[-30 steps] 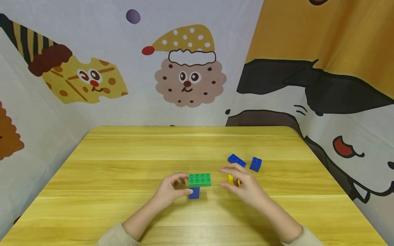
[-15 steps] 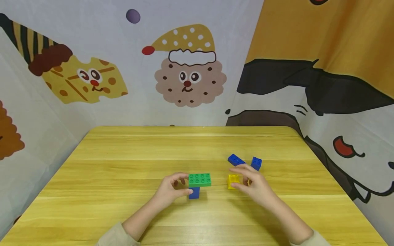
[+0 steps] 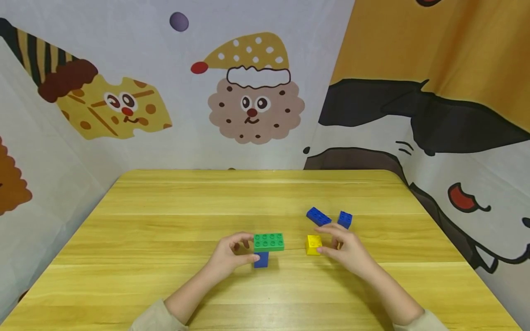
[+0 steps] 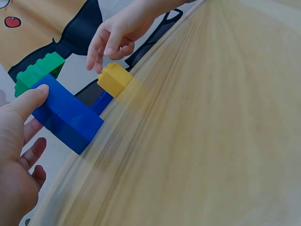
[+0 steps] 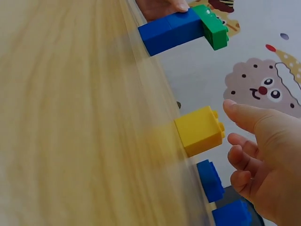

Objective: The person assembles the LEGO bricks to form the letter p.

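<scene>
My left hand (image 3: 229, 252) pinches the upper part of a stack of two blue toy building bricks (image 4: 68, 113), its thumb on the near face. A green eight-stud brick (image 3: 268, 242) lies across the top and juts out to the right. The stack stands upright on the table. Over to the right, a yellow square brick (image 3: 313, 245) sits on the table with its studs up. Just beside and above it is my right hand (image 3: 348, 250), thumb and fingers spread with nothing between them. In the right wrist view the thumb appears slightly apart from the yellow brick.
Behind the right hand lie a longer blue brick (image 3: 318, 216) and a smaller blue brick (image 3: 345, 219) on the wooden table (image 3: 186, 202). A cloth with cartoon prints (image 3: 157, 151) hangs past the table's far edge.
My right hand has drawn back to the right, uncovering the yellow brick, which stays where it was. The left hand and its stack have not moved.
</scene>
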The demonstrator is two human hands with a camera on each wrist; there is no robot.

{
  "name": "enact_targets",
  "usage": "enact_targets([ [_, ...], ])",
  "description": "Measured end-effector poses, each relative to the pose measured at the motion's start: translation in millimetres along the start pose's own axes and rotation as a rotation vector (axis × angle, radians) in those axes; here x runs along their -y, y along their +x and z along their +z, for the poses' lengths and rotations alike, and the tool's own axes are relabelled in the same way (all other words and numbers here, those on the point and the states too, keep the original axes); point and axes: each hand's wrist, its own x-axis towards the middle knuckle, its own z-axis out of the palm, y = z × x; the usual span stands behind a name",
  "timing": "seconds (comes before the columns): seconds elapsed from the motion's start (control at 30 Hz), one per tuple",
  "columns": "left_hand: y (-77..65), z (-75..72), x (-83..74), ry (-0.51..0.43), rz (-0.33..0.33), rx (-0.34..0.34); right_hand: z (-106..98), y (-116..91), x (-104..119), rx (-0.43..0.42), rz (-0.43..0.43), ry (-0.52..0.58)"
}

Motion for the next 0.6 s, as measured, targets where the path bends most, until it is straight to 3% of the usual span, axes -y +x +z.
enact_targets([
  [0.6,-0.1,0.1,2.0,0.003,0.01,-0.001,7,-1,-23,0.051,0.097,0.098],
])
